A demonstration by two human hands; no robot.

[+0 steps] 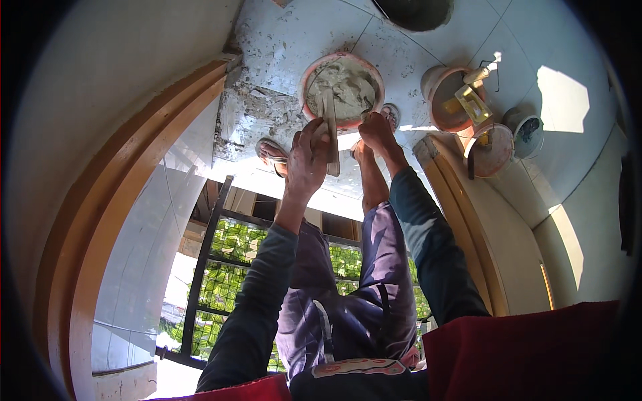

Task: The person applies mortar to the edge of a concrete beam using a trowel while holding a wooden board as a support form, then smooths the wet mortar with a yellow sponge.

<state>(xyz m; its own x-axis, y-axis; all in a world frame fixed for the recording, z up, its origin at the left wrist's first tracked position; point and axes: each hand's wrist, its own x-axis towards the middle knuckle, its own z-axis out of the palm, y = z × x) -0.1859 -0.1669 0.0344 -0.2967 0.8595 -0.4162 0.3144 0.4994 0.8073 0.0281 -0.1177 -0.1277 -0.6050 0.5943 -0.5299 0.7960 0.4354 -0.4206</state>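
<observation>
My left hand is closed around a long, flat plastering trowel. The trowel stands nearly edge-on, its far end over the rim of a round reddish tub. Wet grey mortar lies in the tub, with an uneven, scooped surface. To the right of the trowel, just off the tub's near rim, my right hand is closed in a fist. Whatever it grips, if anything, is hidden by the fingers. My sandalled feet stand on either side below the tub.
Mortar crumbs litter the tiles left of the tub. At right stand a reddish bucket with a pale yellow float across it, a tilted pail and a small bucket. Wooden door frames flank me; a dark railing runs behind my legs.
</observation>
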